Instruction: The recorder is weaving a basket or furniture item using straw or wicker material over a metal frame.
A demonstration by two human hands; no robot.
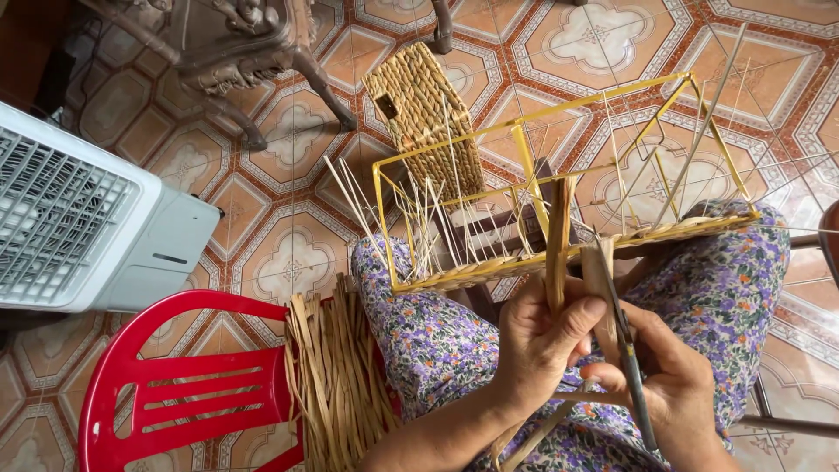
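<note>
A yellow wire basket frame [524, 122] rests across my lap, with a woven straw band along its near edge and thin pale reeds sticking up from it. My left hand [537, 341] pinches a flat brown straw strand [558, 236] that stands upright against the frame. My right hand [673, 385] holds dark metal scissors [625, 341], blades pointing up beside another straw strip [599, 280]. Both hands sit close together just below the frame's near edge.
A bundle of loose straw strips [336, 376] lies on a red plastic chair [183, 385] at my left. A white fan unit [79, 218] stands further left. A finished woven basket [428, 105] and carved wooden furniture legs [253, 52] are on the tiled floor beyond.
</note>
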